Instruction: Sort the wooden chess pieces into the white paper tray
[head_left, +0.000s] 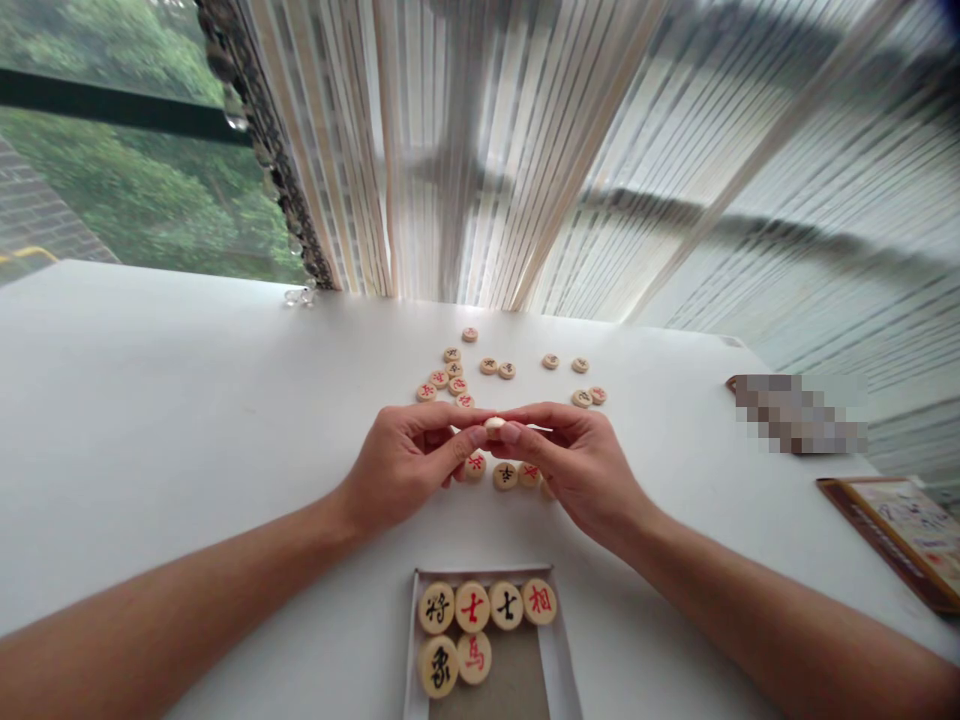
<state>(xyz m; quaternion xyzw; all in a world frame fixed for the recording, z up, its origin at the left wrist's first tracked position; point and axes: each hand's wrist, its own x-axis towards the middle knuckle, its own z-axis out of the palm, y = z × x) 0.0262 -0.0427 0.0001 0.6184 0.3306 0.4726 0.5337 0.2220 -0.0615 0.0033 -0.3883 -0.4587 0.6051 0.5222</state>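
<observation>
Six round pieces [437, 607] lay face up in the shallow white box [556, 660] at the near side of the table [225, 400]: four in the far row, and two in the next row at the left, with bare grey floor [514, 675] to the right of them. Beyond the box, the left hand [405, 455] and the right hand [592, 470] met, thumbs and forefingers pinched together on one small pale piece [493, 428]. Its marking could not be made out.

The step in hand seemed to be handling that single piece with both sets of fingertips, raised over the table and well apart from the box. The next move, as far as one could judge, called for one hand to keep its pinch while the other let go, and for the fingers to clear the near row of loose pieces [505, 476], one of them partly hidden by the right hand. More scattered pieces [507, 371] lay on the far side, spread left and right.
</observation>
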